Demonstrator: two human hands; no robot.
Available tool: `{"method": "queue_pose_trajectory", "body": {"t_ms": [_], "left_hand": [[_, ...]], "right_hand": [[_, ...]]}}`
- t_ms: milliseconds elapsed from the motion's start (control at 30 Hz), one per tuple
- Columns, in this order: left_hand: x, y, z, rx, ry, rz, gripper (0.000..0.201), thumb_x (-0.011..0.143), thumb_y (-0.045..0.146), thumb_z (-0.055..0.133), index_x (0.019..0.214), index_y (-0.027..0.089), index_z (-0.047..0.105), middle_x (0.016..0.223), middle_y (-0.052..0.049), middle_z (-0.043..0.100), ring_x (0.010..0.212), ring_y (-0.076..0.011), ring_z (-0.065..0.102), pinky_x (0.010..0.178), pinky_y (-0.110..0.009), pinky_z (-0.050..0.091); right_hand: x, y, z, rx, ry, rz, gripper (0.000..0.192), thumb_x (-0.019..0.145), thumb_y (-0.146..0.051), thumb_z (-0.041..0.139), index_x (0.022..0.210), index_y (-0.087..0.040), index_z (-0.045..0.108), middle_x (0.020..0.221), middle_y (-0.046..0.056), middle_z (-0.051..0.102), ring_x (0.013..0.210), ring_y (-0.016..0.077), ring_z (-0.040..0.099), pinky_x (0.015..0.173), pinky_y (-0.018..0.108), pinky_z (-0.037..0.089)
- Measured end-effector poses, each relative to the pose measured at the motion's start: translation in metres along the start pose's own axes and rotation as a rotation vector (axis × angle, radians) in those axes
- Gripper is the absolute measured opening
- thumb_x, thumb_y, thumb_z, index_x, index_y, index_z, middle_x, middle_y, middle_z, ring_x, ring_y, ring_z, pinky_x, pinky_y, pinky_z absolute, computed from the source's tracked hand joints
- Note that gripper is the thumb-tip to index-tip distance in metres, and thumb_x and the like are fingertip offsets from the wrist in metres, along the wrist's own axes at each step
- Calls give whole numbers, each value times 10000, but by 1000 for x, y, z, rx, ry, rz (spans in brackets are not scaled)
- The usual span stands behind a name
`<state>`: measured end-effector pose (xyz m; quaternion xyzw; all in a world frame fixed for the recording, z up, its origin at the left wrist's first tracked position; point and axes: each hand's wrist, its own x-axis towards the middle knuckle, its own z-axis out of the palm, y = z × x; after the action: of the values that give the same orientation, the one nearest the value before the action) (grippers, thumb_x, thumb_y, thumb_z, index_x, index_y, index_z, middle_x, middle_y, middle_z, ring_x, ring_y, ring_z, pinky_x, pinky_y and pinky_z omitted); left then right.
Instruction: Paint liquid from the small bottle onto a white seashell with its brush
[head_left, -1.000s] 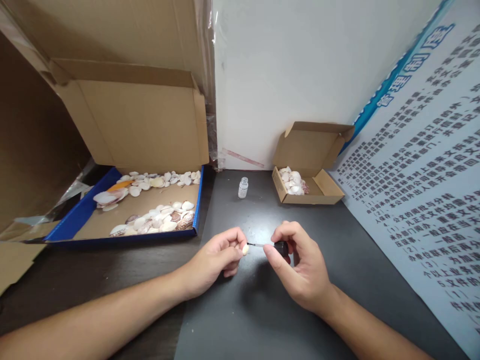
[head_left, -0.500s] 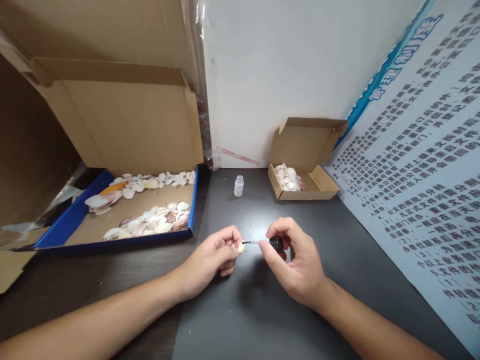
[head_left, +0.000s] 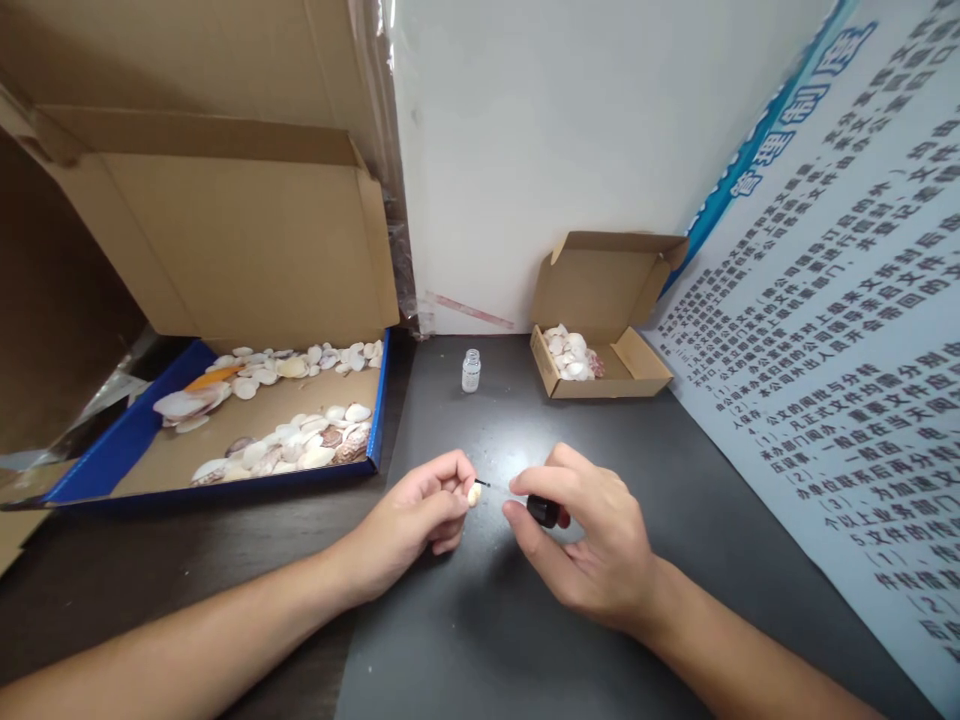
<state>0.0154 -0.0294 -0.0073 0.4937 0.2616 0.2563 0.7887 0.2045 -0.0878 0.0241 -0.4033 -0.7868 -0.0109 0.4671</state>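
Note:
My left hand pinches a small cream-coloured shell between thumb and fingertips. Facing it, my right hand is closed on a brush cap, a black cap with a thin clear stem and a dark brush tip. The tip lies at the upper edge of the shell; whether it touches cannot be made out. Behind both hands, a small clear glass bottle with a white label stands upright and uncapped on the dark mat.
At the left, an open blue-edged cardboard box holds many shells and an orange piece. A smaller open cardboard box with white shells stands at the back right. A white panel rises behind, and a printed sheet slants along the right.
My right hand has tilted the brush cap, its black end now lower and nearer me. The left hand still holds the shell. The whole view has shifted slightly.

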Motion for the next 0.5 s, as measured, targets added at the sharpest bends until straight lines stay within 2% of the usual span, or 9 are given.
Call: {"method": "queue_pose_trajectory", "body": {"t_ms": [100,200,367,500], "left_hand": [[0,0,0,-16,-7,5,125,881,249,558,802,196,477,599,86,305,503,-68,228,491,-218,250],[1,0,0,-35,-3,26,123,868,246,579,825,198,474,627,86,326,499,-60,237,490,-219,239],[2,0,-1,-52,-7,32,151,858,256,610,838,198,472,649,87,343,496,-52,237,490,-217,234],[2,-2,-1,-44,-23,22,161,875,281,613,832,197,483,624,91,329,487,-53,232,488,-217,233]], "right_hand": [[-1,3,1,-18,10,50,75,924,-141,607,894,-201,643,688,-13,494,544,109,435,483,241,384],[-2,7,3,-13,34,131,63,921,-149,644,929,-187,694,724,-8,490,557,98,468,512,226,428],[-3,17,8,21,3,288,106,913,-188,670,1001,-172,727,781,5,543,545,89,500,525,234,452],[-3,23,12,70,-7,375,108,916,-211,666,980,-200,752,730,-10,538,570,105,509,555,238,453]]}}
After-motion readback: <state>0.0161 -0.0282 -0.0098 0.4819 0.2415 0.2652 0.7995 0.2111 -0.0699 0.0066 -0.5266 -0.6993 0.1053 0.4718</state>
